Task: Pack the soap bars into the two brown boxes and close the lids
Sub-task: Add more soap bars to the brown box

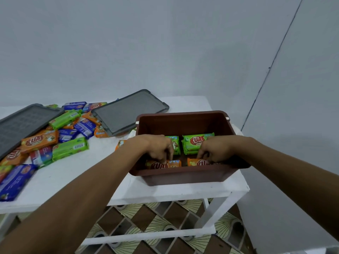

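Brown box [183,123] holds green bars [197,143] along its far side, orange bars [174,163] near, lying left-to-right. Left hand [159,148] and right hand [215,149] each seemingly pinch an orange bar. Loose bars [39,141] lie left, nearer the left hand.

A brown box [183,123] of plastic stands open, without a lid, its long side running from 9 to 3 o'clock. Inside lie four wrapped bars. A left green bar [175,143] and a right green bar [194,143] sit along the 12 o'clock wall. A left orange bar [158,165] and a right orange bar [197,162] sit along the 6 o'clock wall. A grey lid [128,110] lies flat at the box's 10 o'clock. A second grey lid [22,123] lies further off toward 9 o'clock. Loose soap bars [69,129] in orange, green and blue wrappers are heaped between and below the lids.
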A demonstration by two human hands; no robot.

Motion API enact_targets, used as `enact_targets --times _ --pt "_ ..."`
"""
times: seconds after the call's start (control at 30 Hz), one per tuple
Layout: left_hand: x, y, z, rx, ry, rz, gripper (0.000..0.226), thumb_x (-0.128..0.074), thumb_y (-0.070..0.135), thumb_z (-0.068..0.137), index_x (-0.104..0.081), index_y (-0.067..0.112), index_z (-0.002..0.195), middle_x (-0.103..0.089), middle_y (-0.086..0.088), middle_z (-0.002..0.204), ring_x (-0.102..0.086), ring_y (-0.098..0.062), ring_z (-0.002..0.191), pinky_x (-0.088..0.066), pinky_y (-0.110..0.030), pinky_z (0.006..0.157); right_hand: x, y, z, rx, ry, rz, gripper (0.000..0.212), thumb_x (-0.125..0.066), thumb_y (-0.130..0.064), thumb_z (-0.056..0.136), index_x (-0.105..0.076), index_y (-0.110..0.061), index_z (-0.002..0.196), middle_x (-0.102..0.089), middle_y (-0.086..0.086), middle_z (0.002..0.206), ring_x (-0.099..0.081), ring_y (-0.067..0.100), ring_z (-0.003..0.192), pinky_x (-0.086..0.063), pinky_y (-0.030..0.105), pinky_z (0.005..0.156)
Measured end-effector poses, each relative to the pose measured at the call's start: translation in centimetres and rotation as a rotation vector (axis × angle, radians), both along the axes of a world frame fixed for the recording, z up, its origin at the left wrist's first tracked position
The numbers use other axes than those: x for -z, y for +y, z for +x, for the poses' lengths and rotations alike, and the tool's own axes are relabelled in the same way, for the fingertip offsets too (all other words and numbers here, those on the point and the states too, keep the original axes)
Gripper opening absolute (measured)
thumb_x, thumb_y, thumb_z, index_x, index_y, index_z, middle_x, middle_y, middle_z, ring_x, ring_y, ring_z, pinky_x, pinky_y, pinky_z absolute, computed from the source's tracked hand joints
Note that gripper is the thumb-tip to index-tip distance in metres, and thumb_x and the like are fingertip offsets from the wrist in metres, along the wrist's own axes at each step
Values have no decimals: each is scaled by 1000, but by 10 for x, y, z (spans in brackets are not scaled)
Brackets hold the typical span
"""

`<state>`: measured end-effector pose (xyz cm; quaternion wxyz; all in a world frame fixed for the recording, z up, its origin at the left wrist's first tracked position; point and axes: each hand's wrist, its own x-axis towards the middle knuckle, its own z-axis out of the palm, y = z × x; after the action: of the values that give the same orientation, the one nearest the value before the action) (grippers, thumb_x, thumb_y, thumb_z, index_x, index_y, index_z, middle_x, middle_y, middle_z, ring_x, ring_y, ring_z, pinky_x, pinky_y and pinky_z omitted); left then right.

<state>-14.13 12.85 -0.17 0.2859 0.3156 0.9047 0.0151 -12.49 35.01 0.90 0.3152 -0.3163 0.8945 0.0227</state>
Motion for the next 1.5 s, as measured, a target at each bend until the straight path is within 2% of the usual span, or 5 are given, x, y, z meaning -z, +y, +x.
enact_targets --times 0.3,0.77,0.97,1.1,1.5 --pt "3 -10 -6 -76 427 126 27 -68 24 82 -63 21 109 -54 0 109 -55 -22 101 -49 -39 81 6 6 -8 -21 567 40 42 -56 -31 90 -53 -30 132 -59 6 121 -59 30 102 -46 35 72" --pt "-7 -11 -8 30 608 -208 23 -50 30 94 -64 24 110 -62 -5 111 -61 -29 101 -42 -38 78 8 -4 -13 9 646 85 39 -60 -30 92 -53 -21 130 -60 10 117 -60 31 101 -41 35 69" --pt "-24 -69 -8 7 739 224 18 -55 32 91 -65 17 94 -61 -2 100 -57 -24 93 -47 -40 78 7 -20 -10 54 675 -109 21 -51 -35 93 -56 -28 113 -63 5 105 -61 30 91 -39 34 65" --pt "-15 -125 3 -86 765 414 24 -59 22 92 -66 15 114 -59 -3 108 -54 -20 99 -47 -38 79 -1 -50 -8 86 664 -248 13 -52 -38 92 -56 -31 103 -64 -3 94 -61 26 86 -44 35 65" --pt "48 -270 51 -532 588 -79 52 -56 43 92 -45 22 138 -43 -6 142 -43 -27 127 -40 -43 99 -30 -217 25 -42 690 -447 18 -51 -31 90 -63 -23 101 -66 -4 98 -59 21 90 -50 37 70"
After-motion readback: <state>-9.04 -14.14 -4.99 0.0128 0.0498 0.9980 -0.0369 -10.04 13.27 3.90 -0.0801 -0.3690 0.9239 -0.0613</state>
